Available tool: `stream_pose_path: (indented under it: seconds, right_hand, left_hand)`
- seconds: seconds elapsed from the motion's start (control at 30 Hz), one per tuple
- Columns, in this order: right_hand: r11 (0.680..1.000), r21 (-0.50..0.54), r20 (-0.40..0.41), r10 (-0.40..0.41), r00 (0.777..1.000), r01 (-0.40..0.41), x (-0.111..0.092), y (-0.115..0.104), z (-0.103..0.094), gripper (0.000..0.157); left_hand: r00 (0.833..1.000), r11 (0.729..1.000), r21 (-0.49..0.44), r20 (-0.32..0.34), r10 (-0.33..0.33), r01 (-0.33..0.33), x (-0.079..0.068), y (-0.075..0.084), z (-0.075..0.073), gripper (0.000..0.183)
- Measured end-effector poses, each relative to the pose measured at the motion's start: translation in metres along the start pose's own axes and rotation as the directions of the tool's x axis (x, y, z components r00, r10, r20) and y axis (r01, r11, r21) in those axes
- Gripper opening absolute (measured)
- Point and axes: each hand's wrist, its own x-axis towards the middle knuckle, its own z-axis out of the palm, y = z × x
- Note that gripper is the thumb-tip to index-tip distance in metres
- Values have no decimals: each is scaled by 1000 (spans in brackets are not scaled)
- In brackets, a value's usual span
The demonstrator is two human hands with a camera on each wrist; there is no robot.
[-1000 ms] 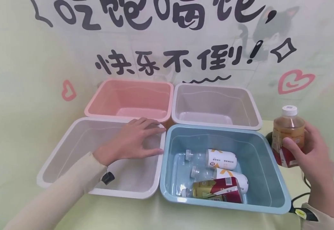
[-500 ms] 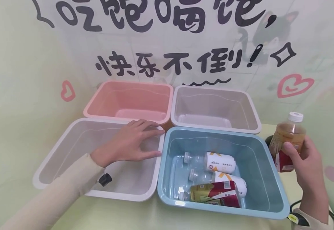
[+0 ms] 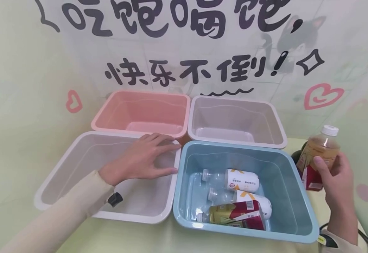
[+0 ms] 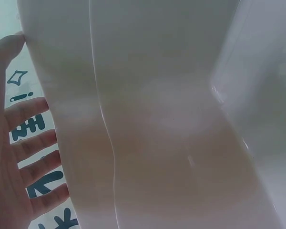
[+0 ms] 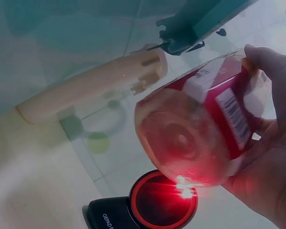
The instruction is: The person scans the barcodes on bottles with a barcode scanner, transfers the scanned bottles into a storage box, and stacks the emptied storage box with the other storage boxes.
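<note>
At the right in the head view, my right hand (image 3: 340, 182) grips a juice bottle (image 3: 321, 151) with a white cap and a red and gold label. The bottle leans, cap up and to the right. In the right wrist view its clear base (image 5: 181, 138) and label barcode show, and red light falls on the base from a black scanner (image 5: 164, 200) with a round red-rimmed head. My left hand (image 3: 141, 156) reaches over the front-left grey-white bin (image 3: 168, 189). Its fingers stretch out to the right rim, and the fingertips touch it in the left wrist view.
A blue bin (image 3: 247, 232) in front holds two clear bottles with white labels (image 3: 242, 180) and one red-and-gold labelled bottle (image 3: 238, 214), all lying. Behind stand a pink bin (image 3: 141, 92) and another greyish bin (image 3: 234, 99), against a printed backdrop. Black cable runs at lower right.
The right hand has lowered the bottle a little and tilted it from nearly upright to leaning right. The left hand stays at the bin rim. The head view has shifted slightly.
</note>
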Motion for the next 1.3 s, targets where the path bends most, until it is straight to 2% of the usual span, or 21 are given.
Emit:
stream_pose_path:
  seconds: [0.13, 0.37, 0.63, 0.77, 0.83, 0.97, 1.17, 1.3]
  right_hand:
    - [998, -53, 2, 32, 999, -31, 1, -1, -3, 57]
    - [997, -72, 56, -12, 998, 16, -1, -3, 0, 58]
    - [975, -222, 62, -12, 998, 25, 0, -2, 3, 48]
    - [962, -272, 42, 23, 999, -11, 1, -2, 2, 54]
    - [964, -266, 30, 36, 999, -27, 0, -2, 1, 57]
    - [985, -169, 15, 33, 999, -30, 1, -1, 2, 59]
    - [994, -107, 35, 33, 999, -29, 0, -2, 4, 60]
    - [999, -25, 50, 21, 999, -20, 0, -1, 3, 62]
  left_hand:
    - [1000, 1000, -1, 1, -2, 2, 1, 1, 0, 72]
    - [1000, 1000, -7, 4, -14, 14, 1, 2, -2, 73]
    - [1000, 1000, -8, 9, -14, 14, 0, 3, -3, 71]
    - [1000, 1000, -9, 8, -11, 11, 0, 3, -3, 71]
    - [1000, 1000, -9, 10, -8, 8, 0, 3, -2, 71]
    - [1000, 1000, -6, 13, -10, 10, 0, 3, -1, 71]
    - [1000, 1000, 3, 13, -17, 17, 0, 3, -1, 72]
    - [1000, 1000, 4, 8, -14, 14, 1, 3, -1, 71]
